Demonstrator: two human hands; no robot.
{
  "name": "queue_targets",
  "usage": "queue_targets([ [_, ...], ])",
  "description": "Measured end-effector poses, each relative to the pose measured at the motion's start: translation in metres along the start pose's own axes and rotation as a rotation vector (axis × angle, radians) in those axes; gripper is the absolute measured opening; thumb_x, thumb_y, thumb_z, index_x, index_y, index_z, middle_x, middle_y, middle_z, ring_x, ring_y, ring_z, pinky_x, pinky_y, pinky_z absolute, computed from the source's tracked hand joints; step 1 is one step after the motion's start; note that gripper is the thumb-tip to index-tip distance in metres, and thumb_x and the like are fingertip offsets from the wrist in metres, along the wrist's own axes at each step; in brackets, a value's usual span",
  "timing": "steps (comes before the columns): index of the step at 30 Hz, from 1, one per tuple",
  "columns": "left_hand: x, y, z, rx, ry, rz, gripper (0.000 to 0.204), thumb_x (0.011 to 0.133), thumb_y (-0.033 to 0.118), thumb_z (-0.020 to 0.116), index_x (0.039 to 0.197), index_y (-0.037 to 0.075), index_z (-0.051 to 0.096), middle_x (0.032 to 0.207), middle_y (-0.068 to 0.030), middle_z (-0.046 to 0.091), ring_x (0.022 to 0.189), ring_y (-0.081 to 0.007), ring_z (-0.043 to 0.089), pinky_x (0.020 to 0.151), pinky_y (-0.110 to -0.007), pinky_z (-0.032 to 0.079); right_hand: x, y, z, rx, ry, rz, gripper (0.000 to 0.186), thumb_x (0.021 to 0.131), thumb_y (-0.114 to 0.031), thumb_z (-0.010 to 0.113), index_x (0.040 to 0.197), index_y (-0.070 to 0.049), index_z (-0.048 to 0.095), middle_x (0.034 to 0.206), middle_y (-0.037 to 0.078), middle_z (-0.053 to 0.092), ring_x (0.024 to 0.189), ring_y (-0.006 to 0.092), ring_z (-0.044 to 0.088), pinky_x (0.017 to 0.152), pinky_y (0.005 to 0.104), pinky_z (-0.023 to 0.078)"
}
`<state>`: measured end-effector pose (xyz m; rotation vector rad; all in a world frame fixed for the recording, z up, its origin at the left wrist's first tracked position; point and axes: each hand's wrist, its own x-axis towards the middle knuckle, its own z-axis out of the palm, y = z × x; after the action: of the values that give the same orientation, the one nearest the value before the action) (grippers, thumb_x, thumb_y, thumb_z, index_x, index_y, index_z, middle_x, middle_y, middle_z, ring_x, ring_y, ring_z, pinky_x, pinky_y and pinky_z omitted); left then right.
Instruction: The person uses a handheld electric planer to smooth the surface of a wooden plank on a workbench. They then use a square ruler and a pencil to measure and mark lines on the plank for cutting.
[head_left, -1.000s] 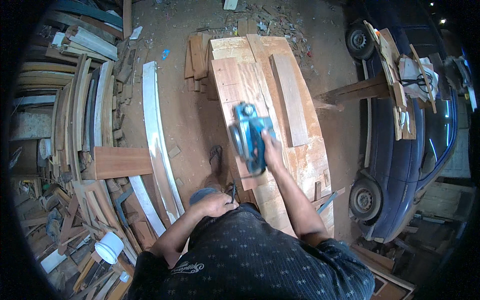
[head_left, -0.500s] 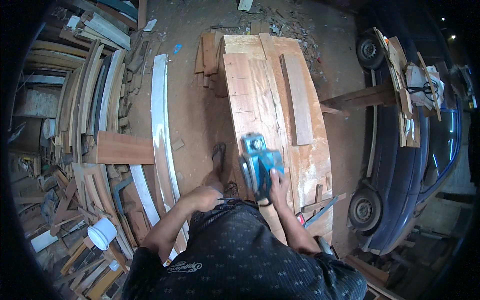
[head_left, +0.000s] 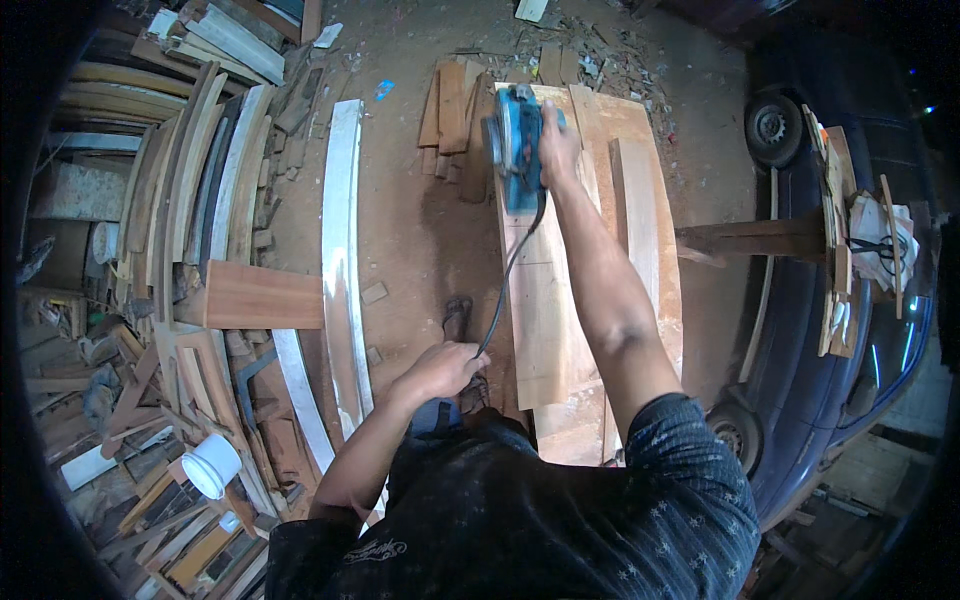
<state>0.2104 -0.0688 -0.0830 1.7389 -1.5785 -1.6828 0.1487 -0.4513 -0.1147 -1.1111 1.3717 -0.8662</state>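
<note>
Gripping the black power cord (head_left: 500, 290) in a closed left hand (head_left: 440, 368) near the waist, and with the right hand (head_left: 556, 140) clamped over the top of a blue electric planer (head_left: 515, 150), a woodworker reaches the far end of a long pale plank (head_left: 545, 320). Half a second ago the planer sat close to the body at the near end of the board; a second ago it was around mid-length. The right arm is now stretched nearly straight, and the tool stands at the plank's far edge, which suggests a full forward pass along the board is about finished. At far left, curved timbers (head_left: 200, 190) are stacked against each other, with a white plastic tub (head_left: 212, 465) among offcuts below them. A long, pale curved strip (head_left: 345, 250) lies on the dirt floor (head_left: 420, 230) beside the work. Short wooden blocks (head_left: 450, 120) lie just left of the planer. To the right of the plank rests a narrower board (head_left: 635, 210), and beyond it a dark blue car (head_left: 800, 300) is parked, with a wooden frame (head_left: 835, 240) lying across it.
</note>
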Motion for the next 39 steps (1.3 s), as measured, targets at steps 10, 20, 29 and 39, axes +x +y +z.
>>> queue_targets([
  [10, -0.018, -0.057, 0.003, -0.062, -0.076, 0.016, 0.031, 0.104, 0.026, 0.053, 0.113, 0.004, 0.073, 0.114, -0.0173, 0.074, 0.112, -0.0368, 0.068, 0.097, -0.045, 0.052, -0.033, -0.005, -0.001, 0.007, -0.045, 0.101, 0.066, 0.093, -0.065, 0.065, 0.081, 0.000, 0.067, 0.068, 0.009, 0.065, 0.051, 0.0179, 0.062, 0.048, 0.0344, 0.050],
  [20, -0.071, -0.069, 0.024, 0.141, -0.150, -0.077, 0.031, 0.103, 0.029, 0.057, 0.115, 0.009, 0.076, 0.117, -0.0172, 0.074, 0.115, -0.0356, 0.066, 0.102, -0.044, 0.049, -0.142, 0.034, -0.071, -0.013, -0.060, 0.127, 0.065, 0.096, -0.062, 0.065, 0.083, 0.001, 0.070, 0.067, 0.008, 0.065, 0.051, 0.0162, 0.060, 0.048, 0.0322, 0.047],
  [29, -0.092, -0.085, 0.054, 0.188, -0.180, -0.096, 0.030, 0.101, 0.023, 0.057, 0.117, 0.004, 0.074, 0.118, -0.0196, 0.074, 0.115, -0.0364, 0.068, 0.100, -0.043, 0.051, -0.314, 0.086, -0.157, -0.065, -0.056, 0.211, 0.060, 0.099, -0.057, 0.065, 0.082, 0.001, 0.069, 0.067, 0.006, 0.063, 0.053, 0.0143, 0.060, 0.050, 0.0315, 0.047],
  [39, -0.077, -0.018, 0.079, 0.363, -0.363, -0.099, 0.031, 0.099, 0.024, 0.063, 0.120, 0.005, 0.073, 0.116, -0.0226, 0.073, 0.110, -0.0397, 0.068, 0.097, -0.044, 0.052, -0.503, 0.117, -0.244, -0.074, -0.044, 0.315, 0.053, 0.101, -0.051, 0.064, 0.091, 0.000, 0.073, 0.068, 0.005, 0.065, 0.061, 0.0119, 0.060, 0.059, 0.0307, 0.048],
])
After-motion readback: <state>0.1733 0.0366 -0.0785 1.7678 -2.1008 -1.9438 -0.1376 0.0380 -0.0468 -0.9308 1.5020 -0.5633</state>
